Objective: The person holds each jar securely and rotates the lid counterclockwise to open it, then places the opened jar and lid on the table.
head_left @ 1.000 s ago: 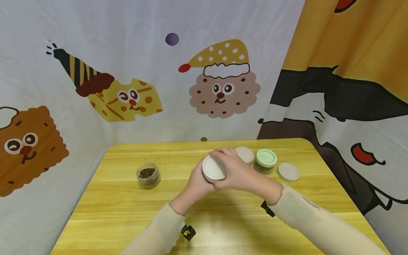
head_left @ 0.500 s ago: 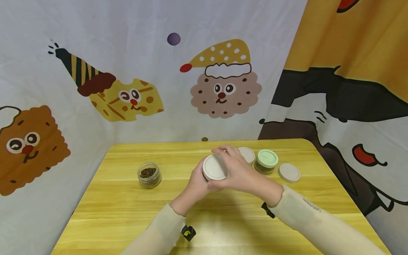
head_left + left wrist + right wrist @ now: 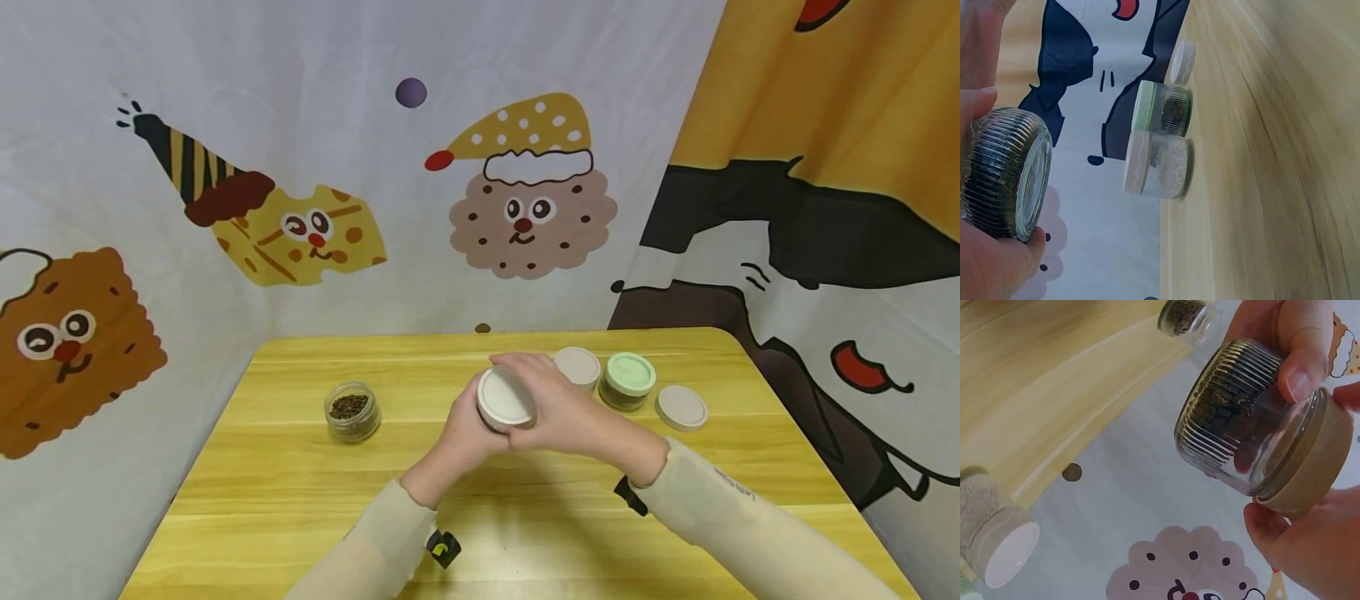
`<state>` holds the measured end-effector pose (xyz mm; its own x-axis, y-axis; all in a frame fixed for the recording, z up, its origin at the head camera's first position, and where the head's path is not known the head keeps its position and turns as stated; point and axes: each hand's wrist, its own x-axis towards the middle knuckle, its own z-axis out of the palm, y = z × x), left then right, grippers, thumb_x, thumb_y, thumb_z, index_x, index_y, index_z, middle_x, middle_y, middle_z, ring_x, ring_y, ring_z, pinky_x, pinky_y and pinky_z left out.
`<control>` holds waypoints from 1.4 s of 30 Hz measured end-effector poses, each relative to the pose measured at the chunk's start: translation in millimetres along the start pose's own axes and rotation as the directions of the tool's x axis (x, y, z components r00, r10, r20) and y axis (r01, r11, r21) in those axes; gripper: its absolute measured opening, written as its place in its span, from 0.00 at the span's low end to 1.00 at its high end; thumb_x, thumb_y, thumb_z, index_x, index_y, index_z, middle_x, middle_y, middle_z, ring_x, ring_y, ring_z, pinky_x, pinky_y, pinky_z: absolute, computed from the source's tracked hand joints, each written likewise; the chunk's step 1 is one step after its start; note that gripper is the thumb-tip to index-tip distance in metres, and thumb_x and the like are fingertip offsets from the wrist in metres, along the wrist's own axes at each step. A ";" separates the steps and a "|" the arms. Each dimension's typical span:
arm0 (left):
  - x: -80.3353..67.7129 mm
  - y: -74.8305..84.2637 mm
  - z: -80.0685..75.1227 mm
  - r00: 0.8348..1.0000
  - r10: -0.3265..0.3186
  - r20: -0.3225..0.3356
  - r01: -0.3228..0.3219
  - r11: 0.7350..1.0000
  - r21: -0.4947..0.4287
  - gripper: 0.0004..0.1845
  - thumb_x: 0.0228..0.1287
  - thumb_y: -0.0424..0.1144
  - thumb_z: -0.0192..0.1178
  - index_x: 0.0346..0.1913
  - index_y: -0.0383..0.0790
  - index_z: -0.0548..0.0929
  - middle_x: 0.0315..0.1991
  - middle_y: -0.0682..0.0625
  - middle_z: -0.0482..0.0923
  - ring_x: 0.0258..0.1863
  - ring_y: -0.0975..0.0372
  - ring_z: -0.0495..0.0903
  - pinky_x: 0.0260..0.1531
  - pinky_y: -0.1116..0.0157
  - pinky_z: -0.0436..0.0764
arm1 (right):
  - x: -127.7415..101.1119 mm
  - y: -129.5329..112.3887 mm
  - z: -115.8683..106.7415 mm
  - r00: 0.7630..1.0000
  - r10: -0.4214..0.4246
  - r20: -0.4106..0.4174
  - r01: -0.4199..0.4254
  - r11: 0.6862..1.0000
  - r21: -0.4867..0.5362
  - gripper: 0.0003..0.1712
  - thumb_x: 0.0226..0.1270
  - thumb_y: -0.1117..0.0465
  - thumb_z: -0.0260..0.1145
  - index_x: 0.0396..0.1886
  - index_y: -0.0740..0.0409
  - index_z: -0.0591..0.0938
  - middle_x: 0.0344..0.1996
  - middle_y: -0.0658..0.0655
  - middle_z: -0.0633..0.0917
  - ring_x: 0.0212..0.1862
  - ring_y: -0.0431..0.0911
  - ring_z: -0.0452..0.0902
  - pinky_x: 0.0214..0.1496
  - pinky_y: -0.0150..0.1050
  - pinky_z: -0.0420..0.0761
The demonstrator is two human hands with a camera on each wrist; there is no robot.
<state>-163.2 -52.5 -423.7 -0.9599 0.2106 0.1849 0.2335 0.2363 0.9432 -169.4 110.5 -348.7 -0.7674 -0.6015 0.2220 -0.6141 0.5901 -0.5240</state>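
My left hand (image 3: 461, 429) grips a ribbed glass jar (image 3: 1229, 412) above the table, its thumb along the side. Dark contents show through the glass. My right hand (image 3: 562, 404) holds the rim of the jar's pale lid (image 3: 504, 398), fingers on the far side and thumb on the near side. The lid sits on the jar's mouth, and the jar is tilted. In the left wrist view the jar's base (image 3: 1034, 184) faces outward. Whether the lid is fully tightened, I cannot tell.
An open glass jar (image 3: 352, 425) with dark brown bits stands on the left of the wooden table (image 3: 277, 508). On the right are a white-lidded jar (image 3: 577, 367), a green-lidded jar (image 3: 628, 379) and a loose white lid (image 3: 681, 407). A printed curtain (image 3: 420, 300) hangs behind.
My right hand's fingers and thumb have shifted round the lid's rim, loosening and then closing in again. The left hand and jar stay in nearly the same place.
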 end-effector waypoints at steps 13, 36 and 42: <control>1.7 -1.1 -0.8 0.999 0.021 0.031 -0.022 1.000 0.019 0.49 0.38 0.32 0.76 0.67 0.45 0.63 0.62 0.45 0.70 0.61 0.52 0.70 0.62 0.50 0.69 | -2.8 -2.1 -1.1 0.991 0.092 -0.093 -0.102 0.989 -0.109 0.57 0.36 0.36 0.77 0.67 0.52 0.67 0.61 0.56 0.69 0.60 0.50 0.64 0.56 0.50 0.73; 0.3 -0.6 -1.1 1.000 -0.002 0.005 0.002 1.000 0.025 0.50 0.34 0.32 0.77 0.66 0.46 0.65 0.60 0.46 0.72 0.60 0.53 0.70 0.63 0.51 0.68 | -2.0 -3.3 -4.0 0.996 0.068 -0.060 -0.074 0.992 -0.101 0.56 0.36 0.38 0.78 0.67 0.52 0.68 0.63 0.56 0.69 0.62 0.51 0.64 0.58 0.50 0.73; 0.4 -2.0 0.4 1.000 -0.007 0.007 0.007 1.000 0.022 0.50 0.35 0.34 0.77 0.68 0.47 0.64 0.62 0.46 0.70 0.62 0.52 0.69 0.62 0.49 0.68 | -1.4 -3.6 -2.6 0.994 0.093 -0.053 -0.098 0.991 -0.090 0.51 0.35 0.43 0.78 0.64 0.53 0.71 0.58 0.55 0.72 0.58 0.49 0.65 0.56 0.48 0.74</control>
<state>-163.9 -52.5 -425.6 -0.9605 0.2155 0.1763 0.2303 0.2590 0.9380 -166.6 110.6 -345.1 -0.8301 -0.5143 0.2156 -0.5502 0.6920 -0.4674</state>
